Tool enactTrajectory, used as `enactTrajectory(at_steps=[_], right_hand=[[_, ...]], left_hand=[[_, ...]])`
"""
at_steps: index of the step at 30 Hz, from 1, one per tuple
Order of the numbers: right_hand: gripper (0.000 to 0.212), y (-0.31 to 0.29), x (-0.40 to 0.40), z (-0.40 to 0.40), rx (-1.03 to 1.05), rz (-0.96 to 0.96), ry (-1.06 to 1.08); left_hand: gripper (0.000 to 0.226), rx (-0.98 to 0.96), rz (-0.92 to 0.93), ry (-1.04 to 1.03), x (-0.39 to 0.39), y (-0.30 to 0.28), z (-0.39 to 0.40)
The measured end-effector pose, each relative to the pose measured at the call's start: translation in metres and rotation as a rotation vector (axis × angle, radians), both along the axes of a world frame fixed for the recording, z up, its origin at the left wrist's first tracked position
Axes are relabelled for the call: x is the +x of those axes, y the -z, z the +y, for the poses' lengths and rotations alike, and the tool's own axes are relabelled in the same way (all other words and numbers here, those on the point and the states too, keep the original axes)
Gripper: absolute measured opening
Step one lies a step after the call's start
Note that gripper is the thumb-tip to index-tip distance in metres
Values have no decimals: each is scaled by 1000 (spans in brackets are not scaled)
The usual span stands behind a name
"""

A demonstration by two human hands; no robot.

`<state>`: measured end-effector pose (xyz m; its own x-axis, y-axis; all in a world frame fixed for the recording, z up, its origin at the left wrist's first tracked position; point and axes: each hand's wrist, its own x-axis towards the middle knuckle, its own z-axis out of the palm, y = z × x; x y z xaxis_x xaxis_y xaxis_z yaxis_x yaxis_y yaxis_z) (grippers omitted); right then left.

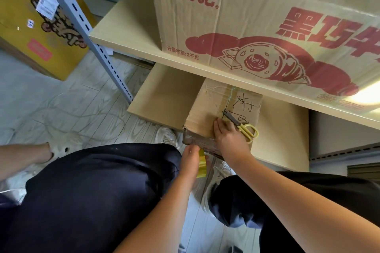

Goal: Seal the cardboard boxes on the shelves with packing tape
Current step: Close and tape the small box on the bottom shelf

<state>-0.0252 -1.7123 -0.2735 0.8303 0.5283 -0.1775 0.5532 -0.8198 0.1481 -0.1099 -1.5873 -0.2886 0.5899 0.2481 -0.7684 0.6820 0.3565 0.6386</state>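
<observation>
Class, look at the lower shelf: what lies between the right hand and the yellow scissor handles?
Nothing: in the head view the right hand touches the scissors atop the small box.

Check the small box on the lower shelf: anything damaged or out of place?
The small cardboard box has a crushed, ragged front edge beside the left hand. Yellow-handled scissors lie loose on its top by the right hand.

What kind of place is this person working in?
Probably a stockroom or small warehouse: slotted metal shelving with board shelves, a large printed food carton on the upper shelf, and a taped box with scissors below.
</observation>
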Motion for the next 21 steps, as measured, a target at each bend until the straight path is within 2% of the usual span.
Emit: enactTrajectory(at_steps=[2, 4, 6, 8, 10, 12, 15, 18, 21], right_hand=[[65, -30, 2, 4, 182, 154, 92], [56, -69, -4, 7, 386, 345, 131], [47, -102, -17, 9, 605, 404, 120], [32, -128, -28, 9, 810, 287, 143], [16, -151, -39, -1, 943, 139, 221], [7, -175, -51, -19, 1022, 9, 310], [13, -197, -65, -59, 1024, -115, 417], [17, -206, -68, -110, 1026, -215, 569], [15, -210, -63, -159, 1194, -228, 837]], left_hand=[[28, 28, -47, -13, 2, -30, 7], [27, 64, -152, -6, 4, -64, 13], [27, 96, -263, 38, 3, -99, 14], [21, 131, -330, 130, -4, -129, 9], [32, 176, -357, 248, -8, -151, -1], [32, 258, -386, 393, -13, -181, -21], [33, 270, -387, 534, -14, -213, -66], [50, 232, -357, 596, 0, -227, -120], [41, 272, -335, 709, 22, -236, -175]])
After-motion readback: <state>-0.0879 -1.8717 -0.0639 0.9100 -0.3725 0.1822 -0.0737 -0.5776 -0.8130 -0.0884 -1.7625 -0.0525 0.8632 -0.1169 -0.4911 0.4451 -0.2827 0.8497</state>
